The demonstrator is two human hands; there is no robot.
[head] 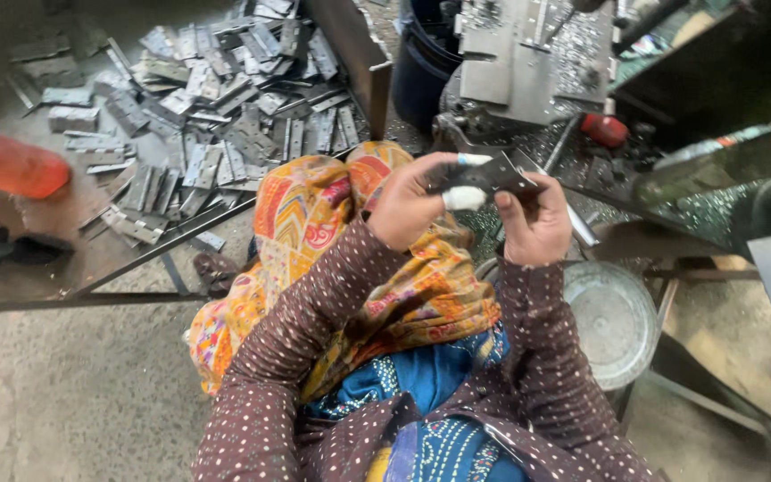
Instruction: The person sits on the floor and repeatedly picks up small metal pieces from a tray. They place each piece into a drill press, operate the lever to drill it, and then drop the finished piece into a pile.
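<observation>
While you are sitting with your arms raised over your lap, both of your hands are meeting on one small dark metal plate [493, 174], which looks like a hinge leaf. Your left hand [412, 205] is gripping its left end, fingers curled closed around it, with white wrapping showing on the thumb and on one fingertip. Your right hand [535, 223] is pinching the plate's right end from below, fingers pressed together against the metal. The plate is being held just above your knees, in front of the press machine [528, 54], not touching anything but your hands.

To your left, a low metal table [64, 259] is carrying a loose heap of grey hinge pieces [216, 98], well apart from your hands. An orange blurred object [6, 165] is lying at the table's left edge. Just beside your right forearm, a round metal basin [613, 321] is sitting on the floor. A dark bucket [426, 67] is standing beyond your hands, and a patterned orange cloth [332, 232] is draping over your lap.
</observation>
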